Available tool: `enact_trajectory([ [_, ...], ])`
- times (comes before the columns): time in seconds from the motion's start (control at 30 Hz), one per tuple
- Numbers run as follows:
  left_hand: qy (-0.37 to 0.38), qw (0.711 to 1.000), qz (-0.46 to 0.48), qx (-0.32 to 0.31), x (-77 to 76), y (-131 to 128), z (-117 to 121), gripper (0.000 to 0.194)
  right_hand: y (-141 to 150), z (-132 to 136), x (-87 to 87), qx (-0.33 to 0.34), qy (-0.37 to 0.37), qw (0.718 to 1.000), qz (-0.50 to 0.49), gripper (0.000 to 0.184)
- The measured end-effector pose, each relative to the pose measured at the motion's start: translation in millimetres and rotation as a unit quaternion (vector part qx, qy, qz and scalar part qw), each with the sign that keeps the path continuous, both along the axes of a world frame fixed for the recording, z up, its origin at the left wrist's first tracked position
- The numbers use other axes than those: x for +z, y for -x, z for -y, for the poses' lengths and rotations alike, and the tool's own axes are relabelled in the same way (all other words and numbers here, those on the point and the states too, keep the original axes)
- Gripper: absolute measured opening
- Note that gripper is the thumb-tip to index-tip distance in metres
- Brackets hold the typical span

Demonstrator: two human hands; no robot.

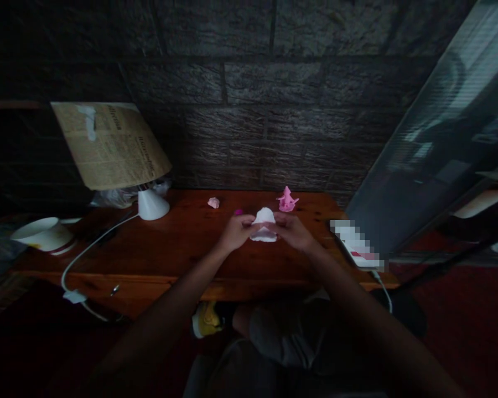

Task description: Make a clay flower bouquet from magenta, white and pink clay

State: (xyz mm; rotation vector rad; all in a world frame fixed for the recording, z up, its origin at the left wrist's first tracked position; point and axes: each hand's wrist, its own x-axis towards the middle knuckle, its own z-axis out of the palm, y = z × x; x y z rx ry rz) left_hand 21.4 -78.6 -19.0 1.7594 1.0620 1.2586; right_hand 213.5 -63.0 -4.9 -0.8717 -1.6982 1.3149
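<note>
Where the scene runs farthest back, a dark wall of rough blocks spans it from left to right. Before it stands the reddish-brown wooden counter, and on the right a slanting glassy panel rises beyond the counter's end. On the left of the counter is a lamp with a tilted, newsprint-patterned shade over a white conical base. Farther left and somewhat nearer sits a pale tub, stained on its side. At the right end lies a white device, partly pixelated, with a white cable leading from its near end.

Around the middle, the left hand and the right hand come in from either side, each pinching the white piece between them; whether it touches the counter, I cannot tell. Just beyond the right hand stands a pink pointed figure with arm-like projections. A pale pink lump rests far and to the left of the hands, and a small magenta bit shows just past the left hand.
</note>
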Motion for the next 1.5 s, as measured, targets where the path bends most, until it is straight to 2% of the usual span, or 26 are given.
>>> enact_trajectory([
  [0.13, -0.006, 0.998, 0.023, 0.053, -14.7, -10, 12, 0.045, -3, 11, -6.5, -0.014, 0.042, 0.999, -0.006, 0.045],
  [0.2, -0.013, 0.998, 0.019, 0.063, -16.7, -12, 10, 0.047, -3, 8, -12.7, -0.035, 0.038, 0.999, -0.017, 0.043],
  [0.37, -0.011, 0.998, 0.013, 0.052, -17.5, -16, -6, 0.036, -5, -6, -28.0, -0.053, 0.020, 0.997, -0.047, 0.042],
  [0.43, 0.008, 0.997, 0.050, 0.052, -19.7, -16, -12, 0.033, -7, -10, -32.6, -0.059, 0.017, 0.996, -0.058, 0.041],
  [0.53, 0.049, 0.990, 0.115, 0.068, -24.1, -15, -13, 0.042, -10, -11, -39.4, -0.075, 0.006, 0.994, -0.080, 0.039],
  [0.6, 0.085, 0.988, 0.116, 0.052, -26.3, -15, -11, 0.043, -11, -10, -43.9, -0.095, -0.005, 0.991, -0.099, 0.039],
  [0.7, 0.126, 0.988, 0.094, -0.003, -26.9, -16, -5, 0.042, -9, -8, -48.7, -0.118, -0.016, 0.985, -0.124, 0.038],
  [0.87, 0.029, 0.999, 0.019, 0.015, -23.4, -15, -5, 0.043, -5, -9, -52.1, -0.101, -0.011, 0.986, -0.129, 0.039],
  [1.03, -0.009, 1.000, -0.009, 0.014, -23.0, -17, -8, 0.044, -8, -9, -54.3, -0.130, -0.056, 0.989, -0.030, 0.031],
  [1.13, -0.007, 1.000, 0.001, 0.015, -24.4, -19, -9, 0.042, -10, -7, -52.4, -0.161, -0.081, 0.984, -0.006, 0.025],
  [1.3, 0.055, 0.997, 0.039, -0.033, -26.2, -21, -12, 0.036, -9, -4, -48.0, -0.206, -0.113, 0.972, 0.027, 0.019],
  [1.5, 0.059, 0.997, 0.052, -0.010, -28.3, -20, -13, 0.037, -7, 0, -44.8, -0.210, -0.135, 0.968, 0.010, 0.025],
])
